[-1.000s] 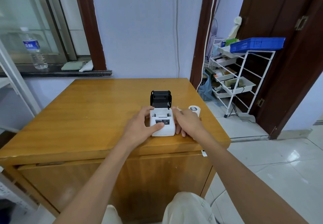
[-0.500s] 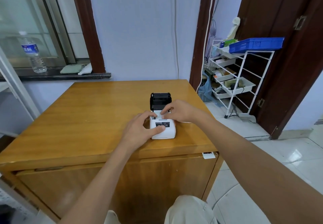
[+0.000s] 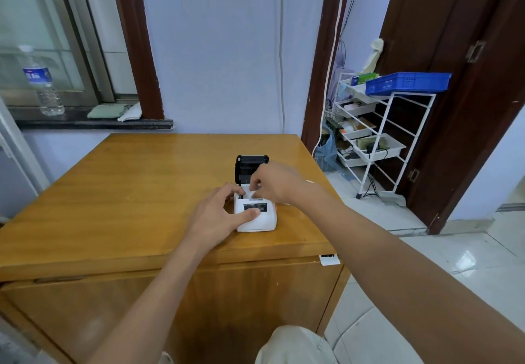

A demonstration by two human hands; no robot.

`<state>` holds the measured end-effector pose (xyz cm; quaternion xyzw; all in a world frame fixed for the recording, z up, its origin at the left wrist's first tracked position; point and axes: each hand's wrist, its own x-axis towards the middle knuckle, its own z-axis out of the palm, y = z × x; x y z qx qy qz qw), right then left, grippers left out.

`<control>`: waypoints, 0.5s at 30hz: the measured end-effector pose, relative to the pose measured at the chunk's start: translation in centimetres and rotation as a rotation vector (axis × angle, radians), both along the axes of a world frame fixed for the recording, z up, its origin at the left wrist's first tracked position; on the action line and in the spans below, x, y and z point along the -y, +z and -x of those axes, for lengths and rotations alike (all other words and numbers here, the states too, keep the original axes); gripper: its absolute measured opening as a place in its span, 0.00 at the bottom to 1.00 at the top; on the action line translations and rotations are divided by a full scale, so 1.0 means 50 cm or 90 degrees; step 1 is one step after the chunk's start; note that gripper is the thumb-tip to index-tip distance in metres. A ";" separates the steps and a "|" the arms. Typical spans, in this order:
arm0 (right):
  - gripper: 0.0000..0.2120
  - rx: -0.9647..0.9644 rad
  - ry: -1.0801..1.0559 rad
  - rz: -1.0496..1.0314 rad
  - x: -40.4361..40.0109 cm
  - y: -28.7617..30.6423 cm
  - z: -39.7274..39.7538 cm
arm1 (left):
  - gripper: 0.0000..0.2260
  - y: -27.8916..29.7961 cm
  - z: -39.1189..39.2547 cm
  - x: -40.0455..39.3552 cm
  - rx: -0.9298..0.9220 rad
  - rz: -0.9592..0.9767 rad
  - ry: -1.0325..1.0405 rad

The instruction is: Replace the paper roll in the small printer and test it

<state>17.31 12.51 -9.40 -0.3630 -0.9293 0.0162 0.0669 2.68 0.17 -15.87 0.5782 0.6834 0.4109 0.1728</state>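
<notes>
The printer (image 3: pixel 255 215), white with its black lid (image 3: pixel 251 168) raised, sits on the wooden bench (image 3: pixel 119 193) near the front edge, toward the right corner. A dark label on its top carries writing too small to read. The left hand (image 3: pixel 220 215) grips the printer's left side, thumb pressed on the label. The right hand (image 3: pixel 272 183) is curled over the open paper bay, fingertips pinched there; what they pinch is hidden. On the windowsill stands a bottle (image 3: pixel 42 85) with a blue label, print unreadable.
</notes>
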 end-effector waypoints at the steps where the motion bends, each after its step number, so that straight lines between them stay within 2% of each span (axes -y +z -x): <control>1: 0.12 -0.003 0.001 -0.004 0.002 0.001 -0.002 | 0.21 0.000 0.000 0.000 -0.001 -0.001 0.001; 15: 0.09 -0.067 0.004 -0.109 0.031 0.012 -0.028 | 0.24 -0.002 -0.001 0.001 -0.018 0.000 0.004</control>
